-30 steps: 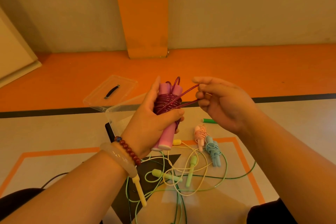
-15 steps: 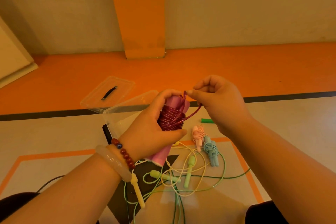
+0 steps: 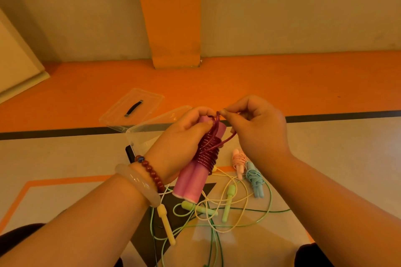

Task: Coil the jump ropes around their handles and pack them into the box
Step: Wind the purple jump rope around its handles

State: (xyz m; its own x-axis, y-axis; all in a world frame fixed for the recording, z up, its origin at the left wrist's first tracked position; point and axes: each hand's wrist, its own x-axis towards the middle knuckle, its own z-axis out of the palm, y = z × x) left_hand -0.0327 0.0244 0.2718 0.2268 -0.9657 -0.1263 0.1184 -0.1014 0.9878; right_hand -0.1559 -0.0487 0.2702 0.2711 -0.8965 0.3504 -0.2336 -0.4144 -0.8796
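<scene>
My left hand (image 3: 180, 138) grips a pair of pink handles (image 3: 192, 182) held side by side, with dark red rope (image 3: 207, 149) coiled around their upper half. My right hand (image 3: 253, 128) pinches the loose end of that red rope at the top of the handles. Behind my left hand stands the clear plastic box (image 3: 147, 134), open. On the floor below lie a coiled pink rope (image 3: 238, 161), a coiled blue rope (image 3: 254, 178), and loose green handles (image 3: 227, 201) and a yellow handle (image 3: 166, 225) in tangled cords.
The clear box lid (image 3: 132, 108) with a black handle lies on the orange floor behind the box. A dark tablet-like slab (image 3: 130, 154) sits beside the box. An orange pillar (image 3: 171, 17) stands at the wall. My knees show at both bottom corners.
My right hand moved left and up, from holding the rope out to the side to pinching its end at the handle tops. The handle bundle tilted and dropped a little.
</scene>
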